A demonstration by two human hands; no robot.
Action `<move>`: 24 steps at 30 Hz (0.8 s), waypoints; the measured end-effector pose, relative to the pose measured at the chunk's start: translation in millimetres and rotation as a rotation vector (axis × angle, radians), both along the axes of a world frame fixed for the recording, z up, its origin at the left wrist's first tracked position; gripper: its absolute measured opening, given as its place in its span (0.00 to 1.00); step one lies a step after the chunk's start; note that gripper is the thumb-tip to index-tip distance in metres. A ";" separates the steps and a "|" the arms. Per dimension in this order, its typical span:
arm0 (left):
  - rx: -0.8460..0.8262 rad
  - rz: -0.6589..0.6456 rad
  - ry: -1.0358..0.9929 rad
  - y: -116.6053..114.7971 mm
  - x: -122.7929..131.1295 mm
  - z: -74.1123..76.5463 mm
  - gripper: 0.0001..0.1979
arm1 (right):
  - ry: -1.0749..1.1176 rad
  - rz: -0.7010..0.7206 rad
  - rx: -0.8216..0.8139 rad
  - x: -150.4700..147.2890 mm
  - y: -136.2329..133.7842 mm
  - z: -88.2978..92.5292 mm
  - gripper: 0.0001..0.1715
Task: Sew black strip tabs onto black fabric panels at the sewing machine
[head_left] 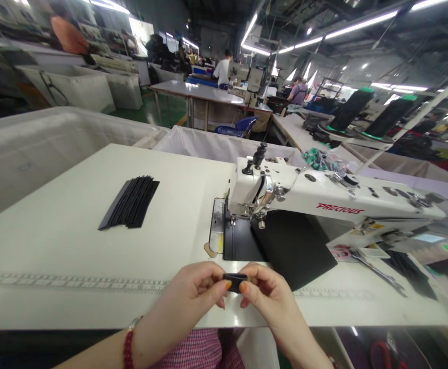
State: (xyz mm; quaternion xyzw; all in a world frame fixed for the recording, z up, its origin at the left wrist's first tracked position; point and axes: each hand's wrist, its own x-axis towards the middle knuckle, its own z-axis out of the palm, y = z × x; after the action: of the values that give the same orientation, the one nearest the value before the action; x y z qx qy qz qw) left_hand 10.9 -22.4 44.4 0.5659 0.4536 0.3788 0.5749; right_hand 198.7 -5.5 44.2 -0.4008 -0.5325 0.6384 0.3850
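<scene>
Between my two hands is a small folded black strip [235, 282], held near the table's front edge. My left hand [198, 292] pinches its left end, and my right hand [265, 292] pinches the right end. Just beyond them a black panel [296, 246] lies partly under the arm of the white sewing machine [304, 192]. The needle and presser foot area [234, 220] sits over another flat black piece [242, 246]. To the left, a fanned stack of black strips [129, 202] rests on the white tabletop [73, 246].
A ruler scale [93, 282] runs along the table's front. Right of the machine's base lie a wrench [379, 274] and more black strips [411, 271]. Black thread cones [350, 110] stand behind. A white fabric-lined bin [55, 133] borders the table; co-workers are farther back.
</scene>
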 end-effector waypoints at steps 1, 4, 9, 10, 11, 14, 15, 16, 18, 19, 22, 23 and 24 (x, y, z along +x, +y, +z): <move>0.001 -0.007 0.011 1.4 -1.0 -0.7 0.09 | -0.016 0.005 0.003 0.9 2.2 0.7 0.14; 0.006 -0.018 0.034 6.9 -2.0 -0.9 0.08 | -0.060 -0.021 0.043 0.8 7.6 0.1 0.13; 0.205 -0.024 0.281 27.6 0.1 -5.2 0.10 | -0.150 -0.087 0.117 -5.0 21.8 -13.1 0.14; 0.261 -0.028 0.347 34.0 -0.1 -8.1 0.11 | -0.207 -0.096 0.154 -6.3 26.9 -16.7 0.14; 0.313 -0.028 0.402 40.7 -0.5 -11.8 0.11 | -0.274 -0.110 0.198 -7.4 32.8 -20.2 0.14; 0.473 -0.025 0.533 60.1 -2.7 -25.4 0.13 | -0.467 -0.177 0.326 -8.5 53.3 -29.1 0.11; 0.539 -0.037 0.586 65.3 -3.4 -30.0 0.20 | -0.510 -0.201 0.353 -7.6 60.2 -31.0 0.10; 0.604 -0.057 0.638 69.8 -4.0 -34.3 0.25 | -0.544 -0.222 0.375 -5.7 66.7 -32.2 0.09; 0.719 -0.109 0.735 76.4 -4.5 -41.6 0.25 | -0.625 -0.246 0.419 0.7 78.3 -32.7 0.08; 0.766 -0.132 0.779 78.8 -4.4 -44.5 0.22 | -0.664 -0.253 0.433 4.7 83.3 -32.2 0.07; 0.887 -0.189 0.875 83.6 -3.6 -51.1 0.18 | -0.759 -0.246 0.431 16.3 96.7 -29.9 0.06; 0.922 -0.209 0.893 84.7 -3.4 -52.8 0.18 | -0.781 -0.234 0.423 18.7 100.8 -29.4 0.06; 0.955 -0.227 0.906 85.6 -3.4 -54.2 0.18 | -0.800 -0.219 0.413 20.0 104.8 -29.0 0.06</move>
State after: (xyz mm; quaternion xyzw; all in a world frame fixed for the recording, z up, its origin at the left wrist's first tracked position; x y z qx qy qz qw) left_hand 7.5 63.1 -9.8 0.9057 0.3704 0.2000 0.0502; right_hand 218.7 99.2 15.2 -0.5844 -0.7097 0.2700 0.2861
